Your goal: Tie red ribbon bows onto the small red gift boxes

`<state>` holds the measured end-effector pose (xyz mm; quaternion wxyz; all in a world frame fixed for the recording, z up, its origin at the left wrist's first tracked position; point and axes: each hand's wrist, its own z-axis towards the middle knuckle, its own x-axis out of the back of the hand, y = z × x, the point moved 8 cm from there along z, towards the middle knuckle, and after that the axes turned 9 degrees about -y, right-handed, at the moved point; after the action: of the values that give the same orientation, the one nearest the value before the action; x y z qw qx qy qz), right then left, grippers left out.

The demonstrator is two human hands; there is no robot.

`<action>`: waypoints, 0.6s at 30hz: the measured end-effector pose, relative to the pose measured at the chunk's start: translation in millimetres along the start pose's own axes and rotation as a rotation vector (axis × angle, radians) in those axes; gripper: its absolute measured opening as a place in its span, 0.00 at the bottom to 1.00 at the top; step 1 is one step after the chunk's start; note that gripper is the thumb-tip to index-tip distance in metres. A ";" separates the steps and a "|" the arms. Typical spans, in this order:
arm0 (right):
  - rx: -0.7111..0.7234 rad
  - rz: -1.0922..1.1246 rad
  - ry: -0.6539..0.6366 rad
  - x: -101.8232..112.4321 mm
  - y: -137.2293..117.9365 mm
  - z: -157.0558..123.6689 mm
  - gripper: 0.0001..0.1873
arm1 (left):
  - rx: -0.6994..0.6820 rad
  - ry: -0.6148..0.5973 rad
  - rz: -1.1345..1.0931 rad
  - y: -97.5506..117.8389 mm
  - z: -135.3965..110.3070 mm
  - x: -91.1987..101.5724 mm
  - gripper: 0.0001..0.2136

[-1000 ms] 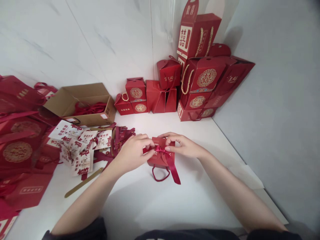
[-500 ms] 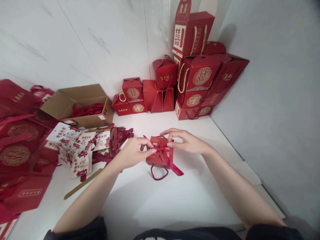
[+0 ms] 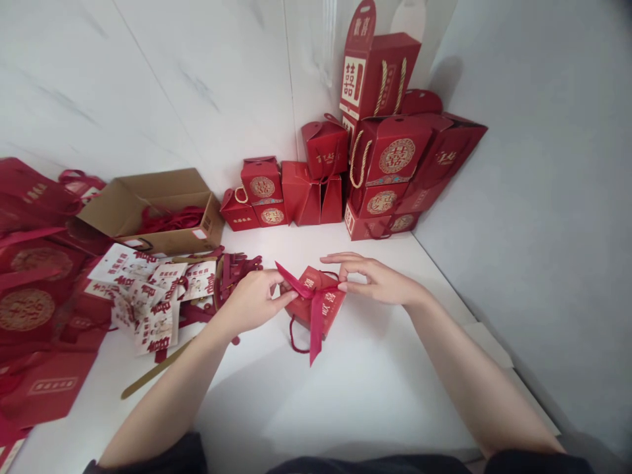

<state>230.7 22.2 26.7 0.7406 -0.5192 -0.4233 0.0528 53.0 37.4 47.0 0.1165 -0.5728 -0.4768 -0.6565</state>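
**Right hand pinching ribbon, left hand bunched at box**

I'm reading the right thumb and forefinger as pressed together on the ribbon at the box's right edge. The left fingers are closed up at the box's left corner, but I can't tell from this view whether they're clamping ribbon, box or both. The box is sitting tilted on the white table between the hands, with one ribbon tail rising to the upper left, another hanging down its front, and a cord loop trailing below.

I'm watching the pinch most closely: if the right hand eases, the satin could slide free and the crossing could loosen. An uneven pull could also tip the box, since it isn't sitting flat, and the loop could get caught beneath it.

Clutter is crowding the left side. Dark red strips are lying just beside the left hand, with printed cards and a gold strip near the left forearm, so a wide sweep could catch them. The carton and stacked boxes are standing well apart.
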 end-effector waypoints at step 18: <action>-0.031 0.022 0.087 -12.9 0.1 8.8 0.03 | -0.306 -0.089 0.032 23.6 -8.0 4.4 0.04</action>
<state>216.5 21.9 20.2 0.7496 -0.5370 -0.3856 0.0316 62.9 20.8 63.2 0.0171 -0.6201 -0.3669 -0.6933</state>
